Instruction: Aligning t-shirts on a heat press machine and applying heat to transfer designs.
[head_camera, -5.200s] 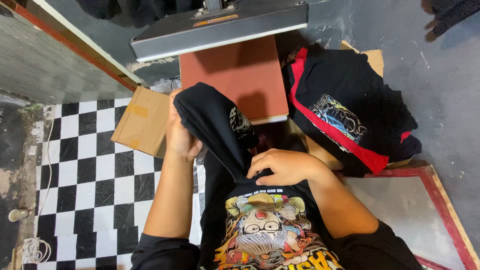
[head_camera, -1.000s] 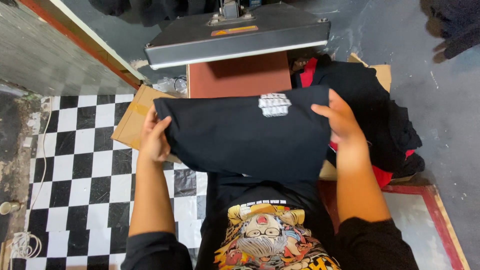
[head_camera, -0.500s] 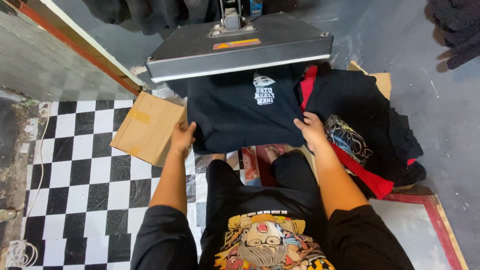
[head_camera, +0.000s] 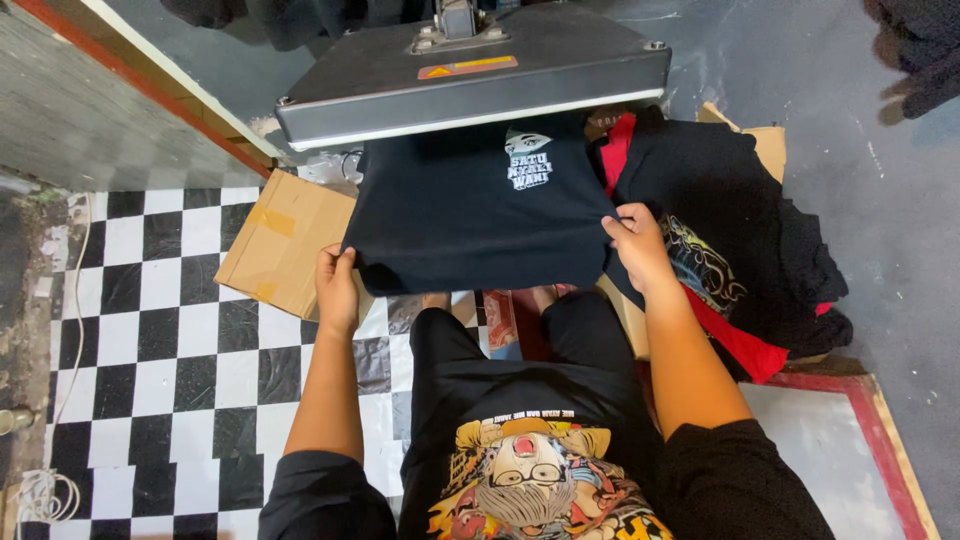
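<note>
Fingers of my left hand (head_camera: 337, 283) and right hand (head_camera: 634, 243) pinch the black T-shirt's (head_camera: 470, 215) lower corners at seven and three o'clock, so I'd pull evenly, keeping it flat under the heat press platen (head_camera: 470, 70).

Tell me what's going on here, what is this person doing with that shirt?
A person is spreading a black T-shirt flat on the lower plate of a heat press, whose grey upper plate is raised above it. The left hand grips the shirt's near left corner and the right hand holds its right edge. A small white print faces up near the collar. A pile of black and red garments sits to the right, and a flat cardboard box lies on the checkered floor.
</note>
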